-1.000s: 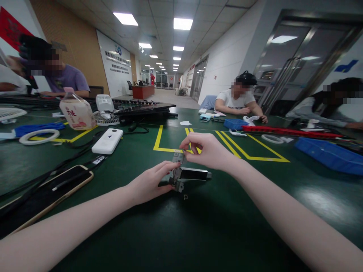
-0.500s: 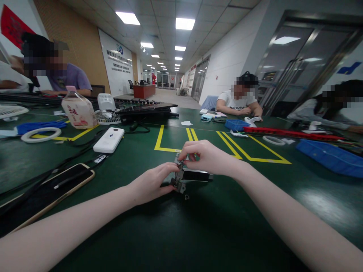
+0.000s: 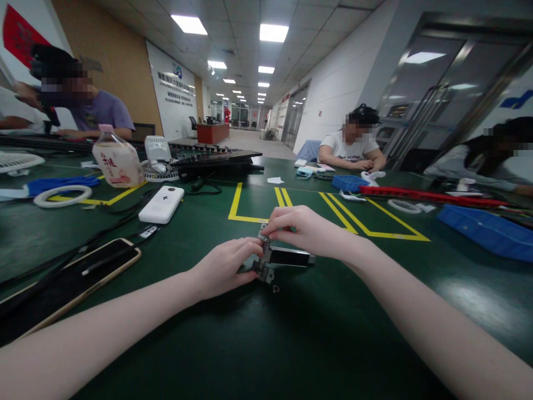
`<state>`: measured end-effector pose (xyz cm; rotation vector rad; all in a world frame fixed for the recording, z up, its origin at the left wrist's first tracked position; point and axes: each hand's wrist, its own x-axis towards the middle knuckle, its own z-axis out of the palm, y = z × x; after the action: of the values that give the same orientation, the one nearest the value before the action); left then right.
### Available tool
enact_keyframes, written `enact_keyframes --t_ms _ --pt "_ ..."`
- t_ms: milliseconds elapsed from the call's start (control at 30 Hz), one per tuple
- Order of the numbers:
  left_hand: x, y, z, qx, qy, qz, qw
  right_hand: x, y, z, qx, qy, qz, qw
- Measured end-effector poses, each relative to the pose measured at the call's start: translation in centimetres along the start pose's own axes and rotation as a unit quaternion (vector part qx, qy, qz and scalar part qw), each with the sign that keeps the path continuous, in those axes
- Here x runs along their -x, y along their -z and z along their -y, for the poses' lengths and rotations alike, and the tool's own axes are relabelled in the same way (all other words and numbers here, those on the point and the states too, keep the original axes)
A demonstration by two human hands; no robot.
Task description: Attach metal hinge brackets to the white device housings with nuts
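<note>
A grey metal bracket assembly (image 3: 266, 269) with a dark, shiny bar (image 3: 290, 257) jutting to the right stands on the green table in front of me. From the left, my left hand (image 3: 227, 266) grips the bracket, thumb low and fingers higher up. My right hand (image 3: 297, 228) reaches over the bar, thumb and fingers pinched together at the bracket's top end. Whatever tiny part lies between those fingertips is hidden. Just below the bracket lies a small metal piece (image 3: 275, 289), too small to identify.
To the left lie a phone (image 3: 120, 253), black cables, a white power bank (image 3: 161, 204) and a drink bottle (image 3: 117, 158). A blue tray (image 3: 485, 230) sits at right, near a red strip (image 3: 428, 194). Yellow tape (image 3: 250, 218) marks the table. Several people sit around it.
My right fingers have shifted slightly on the bracket's top and sit closer together. My left hand keeps its grip. The whole view has moved very little.
</note>
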<state>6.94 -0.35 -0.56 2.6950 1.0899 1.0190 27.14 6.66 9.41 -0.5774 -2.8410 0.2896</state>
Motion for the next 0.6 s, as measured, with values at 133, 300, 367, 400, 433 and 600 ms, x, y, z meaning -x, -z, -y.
enact_keyframes --t_ms 133,300,367,400,433,600 --pt "0.01 0.07 -0.01 -0.008 -0.005 0.0 1.0 -0.12 0.01 0.03 -0.008 -0.009 -0.001 1.0" --pt "0.03 0.07 0.14 -0.005 -0.011 -0.003 1.0 -0.01 0.22 -0.03 -0.047 -0.019 -0.004 0.999" --pt "0.05 0.1 0.12 0.002 -0.005 -0.003 1.0 0.04 0.26 -0.08 -0.054 -0.022 -0.002 0.998" --pt "0.07 0.12 0.1 0.005 0.0 -0.003 1.0 0.05 0.24 -0.12 -0.057 -0.023 -0.001 0.998" --pt "0.1 0.13 0.09 0.006 0.006 -0.002 1.0 0.05 0.19 -0.17 -0.06 -0.023 -0.001 0.998" --pt "0.25 0.07 0.14 0.005 0.02 -0.004 1.0 -0.05 -0.24 -0.56 -0.048 -0.019 -0.01 0.999"
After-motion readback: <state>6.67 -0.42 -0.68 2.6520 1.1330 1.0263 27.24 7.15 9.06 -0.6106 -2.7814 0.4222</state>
